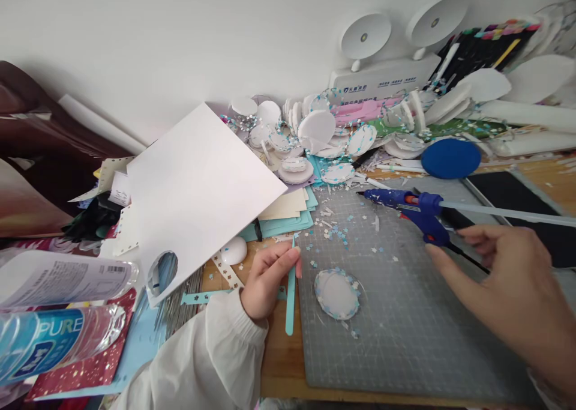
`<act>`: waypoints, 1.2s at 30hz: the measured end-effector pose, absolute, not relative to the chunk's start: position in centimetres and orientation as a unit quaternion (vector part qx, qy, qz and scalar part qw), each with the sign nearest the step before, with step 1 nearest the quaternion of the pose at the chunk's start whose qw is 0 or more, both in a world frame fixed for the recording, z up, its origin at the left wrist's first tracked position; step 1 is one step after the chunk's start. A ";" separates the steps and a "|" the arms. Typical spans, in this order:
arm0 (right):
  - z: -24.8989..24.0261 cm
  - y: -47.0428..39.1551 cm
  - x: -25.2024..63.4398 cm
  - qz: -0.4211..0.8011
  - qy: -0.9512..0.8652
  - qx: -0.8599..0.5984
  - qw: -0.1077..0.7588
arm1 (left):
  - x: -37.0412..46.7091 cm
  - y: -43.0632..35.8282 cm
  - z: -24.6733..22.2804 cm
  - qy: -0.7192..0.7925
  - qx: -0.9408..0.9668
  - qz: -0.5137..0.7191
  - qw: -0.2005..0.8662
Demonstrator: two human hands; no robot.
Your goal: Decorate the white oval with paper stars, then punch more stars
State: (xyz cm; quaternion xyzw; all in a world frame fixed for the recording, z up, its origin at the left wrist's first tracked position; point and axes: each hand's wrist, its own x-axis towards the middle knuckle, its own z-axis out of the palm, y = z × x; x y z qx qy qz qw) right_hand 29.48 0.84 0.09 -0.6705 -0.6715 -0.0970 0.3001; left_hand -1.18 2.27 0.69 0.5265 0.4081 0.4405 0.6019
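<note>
Left hand (pixel 265 278) clamped on a teal paper strip (pixel 291 290), strip near upright, lower end over the counter (pixel 283 362) at the left edge of the grey cutting mat (pixel 405 326). Right hand (pixel 508 290) spread, fingers loose, holding nothing, fingertips just beside the handle of the blue glue gun (pixel 416 209); touching or not, cannot tell. Glue gun lying on the far part of the mat, nozzle pointing left, clear glue stick (pixel 508 213) sticking out to the right. White foam disc (pixel 336 294) with a blue-flecked rim on the mat, between the hands. White card sheet (pixel 198 194) with a round hole propped at left. Pile of white discs (pixel 310 137) far centre. Dark blue disc (pixel 450 158) far right. Plastic bottle (pixel 49 338) near left.
</note>
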 end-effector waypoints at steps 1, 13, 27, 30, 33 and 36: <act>-0.3 1.4 29.9 -0.123 -0.663 -0.680 0.289 | -1.3 2.2 0.5 0.410 0.532 0.433 0.601; -0.7 5.5 29.7 -0.115 -0.754 -0.609 0.216 | -1.6 2.4 -0.2 0.427 0.590 0.383 0.568; 0.2 4.0 25.0 0.084 -0.629 -0.699 0.329 | -1.1 2.4 1.1 0.386 0.633 0.355 0.570; 0.4 3.5 25.0 0.050 -0.666 -0.664 0.337 | -1.1 2.3 1.2 0.367 0.645 0.341 0.578; 0.6 3.3 25.1 0.035 -0.699 -0.627 0.341 | -1.1 2.2 1.2 0.359 0.655 0.332 0.575; 0.3 3.0 25.2 0.058 -0.713 -0.608 0.345 | -1.1 2.2 1.2 0.357 0.662 0.320 0.576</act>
